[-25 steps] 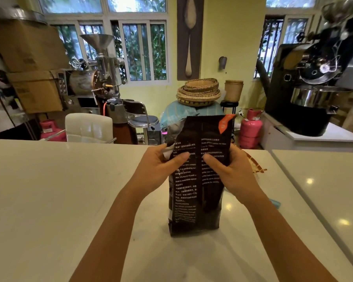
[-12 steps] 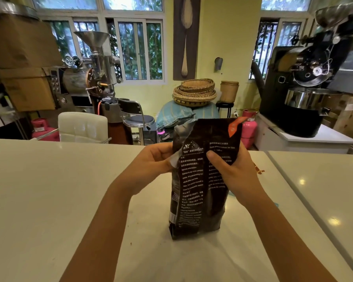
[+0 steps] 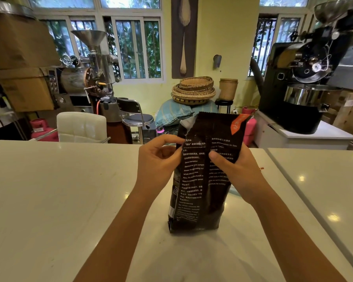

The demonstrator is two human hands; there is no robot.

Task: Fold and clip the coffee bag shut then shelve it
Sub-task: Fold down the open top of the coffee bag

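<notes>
Presently noted: dark coffee bag (image 3: 202,180) standing upright on white counter (image 3: 49,190), base flat on the surface, printed white text facing the camera. Orange corner label (image 3: 237,124) at upper right of the bag. Top edge unfolded, standing tall; upper left corner creased and gaping slightly, pale inner lining showing there. No clip on the bag.

Left hand (image 3: 158,161) at the bag's left edge, about two-thirds up. Fingers curled, thumb and forefinger pinching the side fold of the bag; remaining fingers bent loosely behind. Right hand (image 3: 234,169) wrapped around the right side, thumb (image 3: 216,157) pressed flat on the front panel near the centre seam, other fingers hidden behind the bag. Both hands closed on the bag, neither slack. Both forearms bare, reaching in from the lower edge of the view.

Small orange item (image 3: 261,168) on the counter just beyond the right hand, mostly hidden; kind cannot be told. Pale blue sliver under the right wrist also too obscured to identify.

Second white counter (image 3: 324,190) adjoining on the right, seam between the two running diagonally.

Behind the counter: white padded chair (image 3: 82,127), steel stool (image 3: 138,119), small roaster with funnel hopper (image 3: 88,64) at left, large black roaster (image 3: 302,82) at right on a white cabinet, stacked woven baskets (image 3: 194,90) on a blue-covered bundle, pink gas cylinder (image 3: 250,127) partly hidden by the bag. Cardboard boxes (image 3: 20,58) at far left.
</notes>
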